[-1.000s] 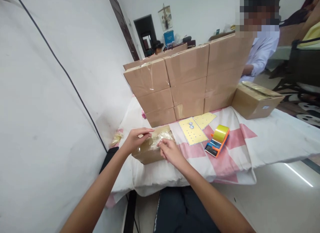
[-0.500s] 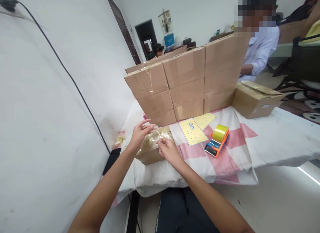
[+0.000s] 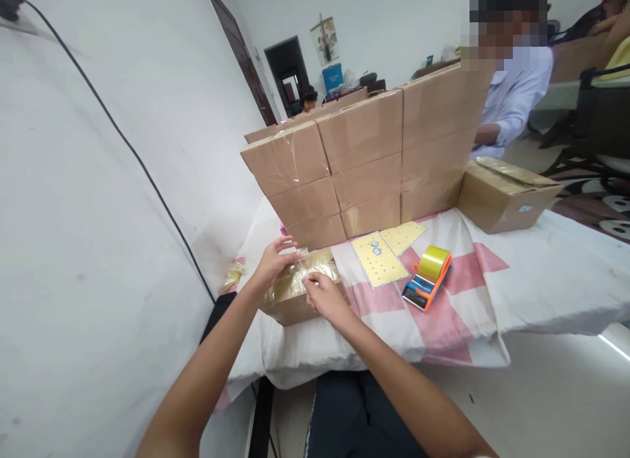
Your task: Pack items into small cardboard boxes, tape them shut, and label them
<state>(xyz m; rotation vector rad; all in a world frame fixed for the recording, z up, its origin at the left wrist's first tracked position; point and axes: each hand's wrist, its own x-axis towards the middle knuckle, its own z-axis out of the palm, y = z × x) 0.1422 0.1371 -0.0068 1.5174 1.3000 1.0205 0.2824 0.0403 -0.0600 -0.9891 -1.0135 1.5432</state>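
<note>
A small cardboard box [image 3: 295, 310] sits on the cloth-covered table in front of me, its top covered with shiny clear tape. Over its top, my left hand [image 3: 275, 264] pinches the end of a strip of clear tape [image 3: 304, 252] between thumb and forefinger, the other fingers stretched out. Lower and to the right, my right hand [image 3: 322, 292] is closed in a pinch on the same strip, close above the box. Glare hides how much of the strip touches the cardboard. An orange and blue tape dispenser [image 3: 427, 277] with a yellowish roll lies to the right.
Stacked cardboard boxes [image 3: 364, 163] form a wall behind the work spot. Another taped box [image 3: 506, 194] stands at the right, near a person in a light shirt [image 3: 522, 97]. Yellow patterned sheets [image 3: 380, 260] lie on the tablecloth [image 3: 541, 281]. A white wall [image 3: 98, 248] borders the left.
Both hands have moved slightly down and to the left, closer to the box top. The tape dispenser and stacked boxes stay in place.
</note>
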